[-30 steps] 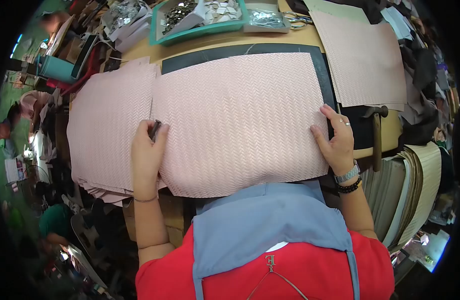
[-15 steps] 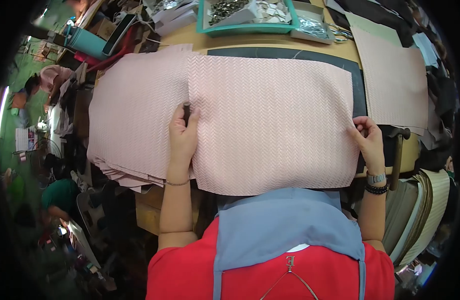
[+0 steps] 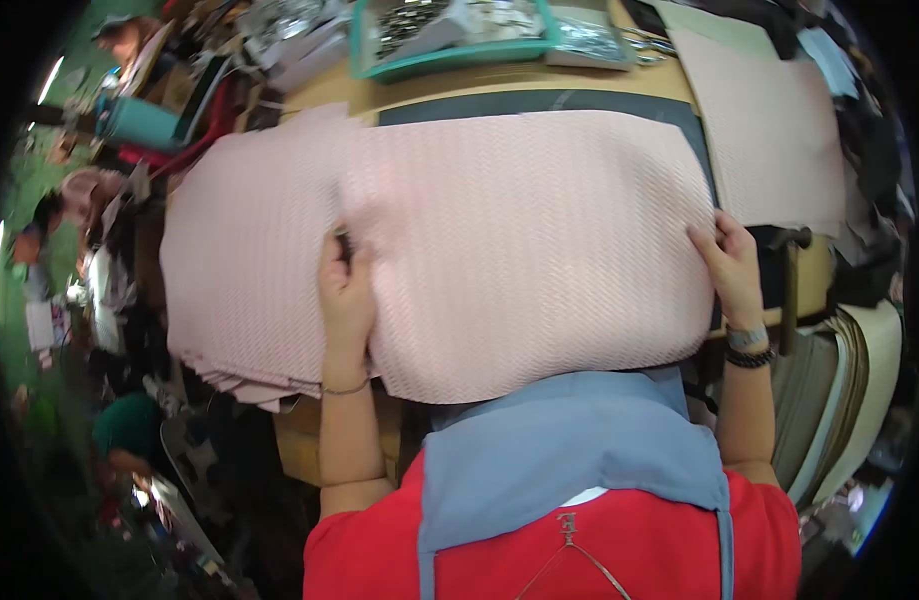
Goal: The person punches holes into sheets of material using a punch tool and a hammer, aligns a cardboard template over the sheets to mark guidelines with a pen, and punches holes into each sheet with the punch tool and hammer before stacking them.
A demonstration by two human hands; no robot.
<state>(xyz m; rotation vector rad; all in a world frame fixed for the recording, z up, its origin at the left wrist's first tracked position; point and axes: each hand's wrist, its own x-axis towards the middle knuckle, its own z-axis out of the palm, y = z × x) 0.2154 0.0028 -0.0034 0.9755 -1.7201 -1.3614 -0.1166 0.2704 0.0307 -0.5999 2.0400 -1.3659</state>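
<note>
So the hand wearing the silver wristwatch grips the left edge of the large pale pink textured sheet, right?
Not the left edge: in the head view, the right hand wearing the silver wristwatch grips the large pale pink textured sheet by its right edge.

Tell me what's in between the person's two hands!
In the head view, a big pink sheet with a bumpy woven pattern lies between the left hand and the right hand.
</note>
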